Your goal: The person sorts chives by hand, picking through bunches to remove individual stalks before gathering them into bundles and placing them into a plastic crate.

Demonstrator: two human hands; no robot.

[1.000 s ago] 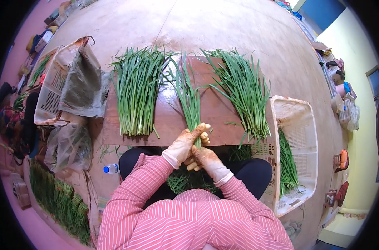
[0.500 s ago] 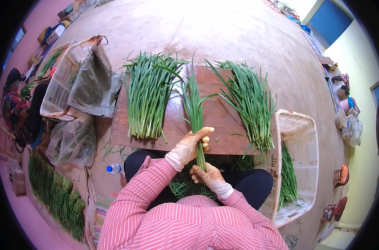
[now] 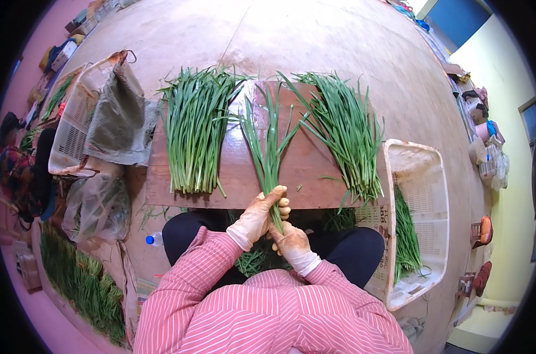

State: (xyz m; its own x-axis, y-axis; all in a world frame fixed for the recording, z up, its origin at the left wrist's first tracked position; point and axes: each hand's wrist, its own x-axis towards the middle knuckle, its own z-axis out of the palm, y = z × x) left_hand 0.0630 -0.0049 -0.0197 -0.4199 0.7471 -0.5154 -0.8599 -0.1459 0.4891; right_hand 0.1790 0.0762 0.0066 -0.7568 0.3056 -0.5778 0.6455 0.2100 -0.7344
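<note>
A slim bunch of garlic chives (image 3: 269, 153) stands up in front of me, its leaf tips fanning away over the board. My left hand (image 3: 261, 214), in a stained pale glove, is closed round the lower stalks with the thumb on top. Just below it, my right hand (image 3: 291, 241), gloved too, pinches the stalk ends, and the hands nearly touch. On the brown board (image 3: 250, 197) a thick pile of garlic chives (image 3: 197, 130) lies to the left. Another pile of garlic chives (image 3: 347, 138) lies at the right, slanting toward the board's edge.
Right of the board stands a white plastic crate (image 3: 436, 236) with chives inside. At the left are another crate (image 3: 73, 138) draped with a grey cloth (image 3: 117, 124), a clear plastic bag (image 3: 97, 206) and bundled greens (image 3: 82, 283) on the floor. A blue-capped bottle (image 3: 155, 239) sits by my left knee.
My hands have come closer together, the left lower down the stalks and the right slightly higher. The bunch's leaves have spread more apart. The whole view has shifted slightly.
</note>
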